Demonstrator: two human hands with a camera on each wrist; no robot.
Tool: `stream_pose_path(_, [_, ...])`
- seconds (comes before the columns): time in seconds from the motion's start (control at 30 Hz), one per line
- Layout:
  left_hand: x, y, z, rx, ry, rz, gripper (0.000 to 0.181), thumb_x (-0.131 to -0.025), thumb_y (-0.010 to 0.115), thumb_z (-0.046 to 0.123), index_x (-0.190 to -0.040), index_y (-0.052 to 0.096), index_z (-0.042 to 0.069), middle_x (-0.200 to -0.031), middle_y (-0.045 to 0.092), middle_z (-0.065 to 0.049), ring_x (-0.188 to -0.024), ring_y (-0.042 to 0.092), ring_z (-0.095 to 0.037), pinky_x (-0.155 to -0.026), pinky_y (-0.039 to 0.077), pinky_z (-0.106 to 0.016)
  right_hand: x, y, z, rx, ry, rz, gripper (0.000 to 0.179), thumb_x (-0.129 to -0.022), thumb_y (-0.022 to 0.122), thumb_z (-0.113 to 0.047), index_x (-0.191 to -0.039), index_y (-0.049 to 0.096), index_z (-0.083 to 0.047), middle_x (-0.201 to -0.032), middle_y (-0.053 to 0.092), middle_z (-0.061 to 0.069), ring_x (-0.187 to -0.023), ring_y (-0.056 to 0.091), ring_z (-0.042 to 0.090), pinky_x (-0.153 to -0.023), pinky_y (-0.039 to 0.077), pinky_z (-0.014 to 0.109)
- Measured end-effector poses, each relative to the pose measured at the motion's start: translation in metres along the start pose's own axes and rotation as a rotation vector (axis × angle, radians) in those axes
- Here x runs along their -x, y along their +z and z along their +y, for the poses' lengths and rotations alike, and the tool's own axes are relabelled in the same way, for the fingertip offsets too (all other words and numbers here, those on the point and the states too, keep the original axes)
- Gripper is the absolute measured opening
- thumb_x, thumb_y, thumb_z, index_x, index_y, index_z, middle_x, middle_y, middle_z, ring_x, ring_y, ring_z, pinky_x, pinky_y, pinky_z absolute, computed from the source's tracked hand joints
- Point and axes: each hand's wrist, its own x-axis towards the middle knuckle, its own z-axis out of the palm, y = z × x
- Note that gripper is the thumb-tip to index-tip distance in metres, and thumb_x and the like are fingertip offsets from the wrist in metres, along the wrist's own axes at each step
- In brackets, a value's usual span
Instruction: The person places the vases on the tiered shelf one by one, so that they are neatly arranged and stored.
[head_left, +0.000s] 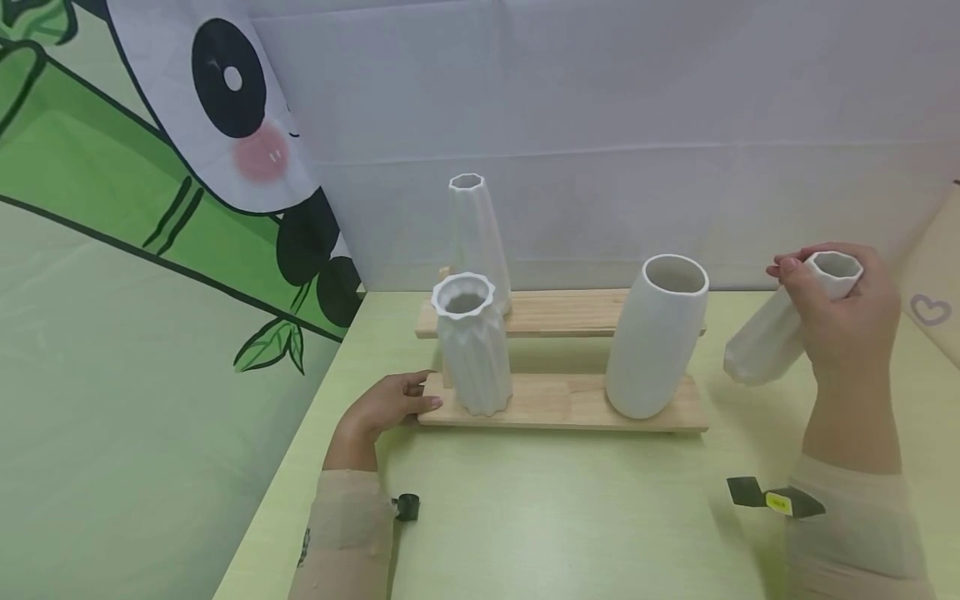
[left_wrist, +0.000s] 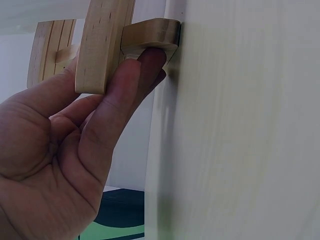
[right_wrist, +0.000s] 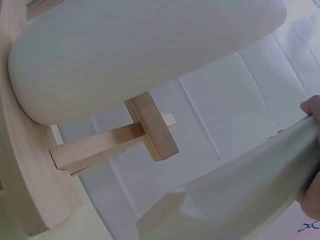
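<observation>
A two-step wooden shelf (head_left: 558, 402) stands on the table. My left hand (head_left: 381, 407) grips the left end of its lower board; in the left wrist view the thumb lies along the board end (left_wrist: 95, 50) and fingertips reach beneath. My right hand (head_left: 862, 321) holds a slim white faceted vase (head_left: 761, 343) around its neck, tilted in the air right of the shelf, its mouth up and its base toward the shelf. On the lower board stand a white fluted vase (head_left: 476, 362) at the left and a smooth white oval vase (head_left: 656, 354) at the right.
A tall white ribbed vase (head_left: 482, 229) stands at the left of the upper board (head_left: 566, 313). Behind the table (head_left: 555, 508) hangs a pale cloth (head_left: 600, 108). A printed green cloth (head_left: 135, 350) hangs along the left side.
</observation>
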Motion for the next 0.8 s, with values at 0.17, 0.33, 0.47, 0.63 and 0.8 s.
stream_pose_path(0.17, [-0.003,0.001,-0.002,-0.01,-0.001,0.004,0.075,-0.089,0.073,0.03,-0.152,0.036,0.01,-0.142,0.054,-0.017,-0.112,0.066,-0.022,-0.1,0.049,-0.045,0.003,0.001,-0.004,-0.029,-0.028,-0.007,0.028,-0.077,0.08,0.001,-0.1,0.063,0.003,-0.086,0.073,0.01,-0.076,0.073,0.017,-0.081,0.054,0.021])
stream_pose_path(0.33, [-0.004,0.001,-0.002,-0.011,-0.01,0.009,0.074,-0.09,0.072,0.027,-0.153,0.035,0.01,-0.143,0.053,-0.018,-0.115,0.065,-0.025,-0.102,0.048,-0.047,0.006,0.003,-0.01,-0.025,-0.036,-0.001,0.029,-0.077,0.081,0.0,-0.101,0.064,0.004,-0.087,0.073,0.011,-0.077,0.073,0.017,-0.081,0.054,0.021])
stream_pose_path(0.47, [-0.003,0.001,-0.001,-0.023,-0.002,0.009,0.075,-0.089,0.073,0.03,-0.152,0.037,0.011,-0.143,0.053,-0.017,-0.114,0.065,-0.025,-0.102,0.048,-0.047,0.009,0.005,-0.015,-0.078,-0.085,-0.01,0.028,-0.077,0.08,0.004,-0.099,0.063,0.007,-0.086,0.073,0.014,-0.076,0.073,0.02,-0.08,0.055,0.023])
stream_pose_path(0.63, [-0.001,0.001,0.0,-0.019,0.005,0.006,0.076,-0.088,0.074,0.034,-0.152,0.038,0.013,-0.142,0.054,-0.016,-0.113,0.066,-0.023,-0.103,0.047,-0.047,0.012,0.007,-0.02,-0.123,-0.141,-0.023,0.027,-0.076,0.078,0.007,-0.098,0.062,0.009,-0.086,0.073,0.016,-0.074,0.072,0.022,-0.078,0.056,0.024])
stream_pose_path(0.8, [-0.002,0.001,0.0,-0.01,0.0,0.007,0.077,-0.087,0.075,0.034,-0.151,0.039,0.013,-0.141,0.056,-0.015,-0.111,0.067,-0.021,-0.102,0.048,-0.045,0.012,0.005,-0.022,-0.191,-0.161,-0.045,0.026,-0.076,0.075,0.011,-0.097,0.06,0.012,-0.085,0.072,0.018,-0.073,0.072,0.025,-0.077,0.058,0.027])
